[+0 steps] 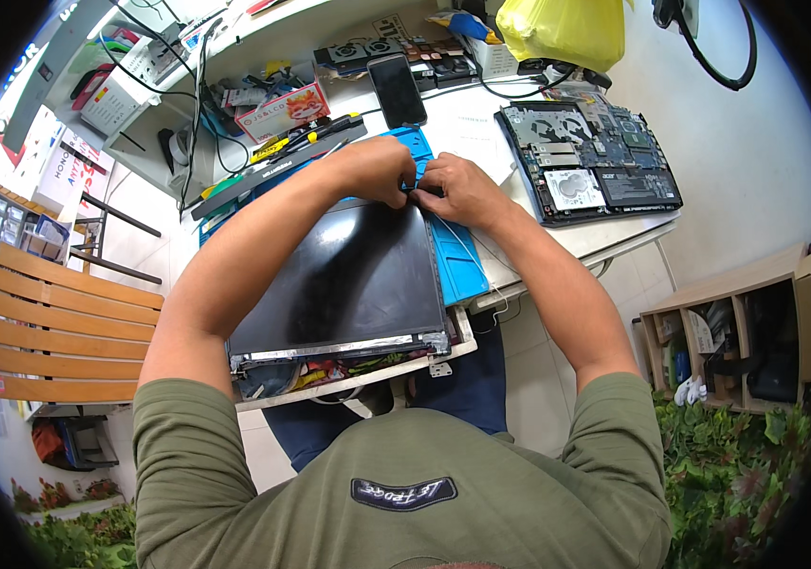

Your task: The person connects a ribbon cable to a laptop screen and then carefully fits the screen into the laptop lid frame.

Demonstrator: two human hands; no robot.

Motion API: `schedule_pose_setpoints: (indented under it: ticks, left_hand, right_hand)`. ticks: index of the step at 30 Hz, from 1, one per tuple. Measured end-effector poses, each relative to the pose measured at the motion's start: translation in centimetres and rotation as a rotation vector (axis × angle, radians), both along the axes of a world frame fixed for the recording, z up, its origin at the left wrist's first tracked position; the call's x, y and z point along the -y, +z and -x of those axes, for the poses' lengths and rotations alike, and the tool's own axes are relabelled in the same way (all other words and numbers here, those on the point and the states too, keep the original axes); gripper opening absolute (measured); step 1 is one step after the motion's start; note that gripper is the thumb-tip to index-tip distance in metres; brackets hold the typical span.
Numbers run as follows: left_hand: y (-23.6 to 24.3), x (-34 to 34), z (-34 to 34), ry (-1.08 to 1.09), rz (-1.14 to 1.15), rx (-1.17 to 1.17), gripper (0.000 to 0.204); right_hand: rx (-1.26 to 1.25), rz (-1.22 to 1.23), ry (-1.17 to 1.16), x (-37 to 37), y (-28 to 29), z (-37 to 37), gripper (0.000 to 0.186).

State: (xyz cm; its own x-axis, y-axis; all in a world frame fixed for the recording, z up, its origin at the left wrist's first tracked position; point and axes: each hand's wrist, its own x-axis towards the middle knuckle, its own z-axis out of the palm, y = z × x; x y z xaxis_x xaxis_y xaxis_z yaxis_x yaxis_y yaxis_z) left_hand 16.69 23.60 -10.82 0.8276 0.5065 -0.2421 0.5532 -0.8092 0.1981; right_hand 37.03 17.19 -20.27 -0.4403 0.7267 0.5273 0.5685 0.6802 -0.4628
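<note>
A dark laptop screen panel (320, 294) lies face up in front of me, its silvery, bare lower edge toward me. It rests partly on a blue work mat (459, 264). At its far right corner my left hand (379, 169) is closed, fingers curled inward and pressed together. Close beside it, my right hand (462, 192) pinches with thumb and forefinger at the same corner. Whatever small part lies between the fingertips is hidden. A thin white cable (467, 248) runs down the mat from near my right hand.
An opened laptop base (590, 156) with bare boards sits at the right. Beyond my hands stand a black phone (397, 90) and a red-and-white box (282, 112). A long dark strip (277, 168) and yellow-handled tools (306, 140) lie left. Below the screen is an open drawer (358, 382).
</note>
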Motion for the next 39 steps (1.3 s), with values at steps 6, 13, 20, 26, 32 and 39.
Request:
schedule_pose_setpoints:
  ticks: [6, 13, 20, 26, 32, 39]
  left_hand:
    - [0.8, -1.0, 0.2, 0.102, 0.156, -0.036, 0.03]
    - [0.0, -0.9, -0.6, 0.017, 0.043, -0.056, 0.026]
    - [0.4, 0.5, -1.0, -0.006, -0.051, -0.107, 0.026]
    - [-0.1, 0.6, -1.0, -0.044, -0.102, -0.109, 0.027]
    - [-0.2, 0.9, -1.1, -0.053, -0.121, -0.122, 0.024]
    - [-0.4, 1.5, -0.9, -0.045, -0.168, -0.105, 0.025]
  right_hand:
    - [0.043, -0.031, -0.029, 0.0, -0.2, -0.2, 0.012]
    - [0.011, -0.042, -0.023, 0.1, -0.2, 0.2, 0.015]
    - [0.014, -0.027, -0.012, 0.1, -0.2, 0.1, 0.015]
    - [0.029, -0.023, -0.022, 0.1, -0.2, 0.1, 0.015]
    - [0.041, -0.021, -0.03, 0.1, -0.3, 0.1, 0.016]
    - [0.059, -0.044, -0.027, 0.2, -0.3, 0.3, 0.016]
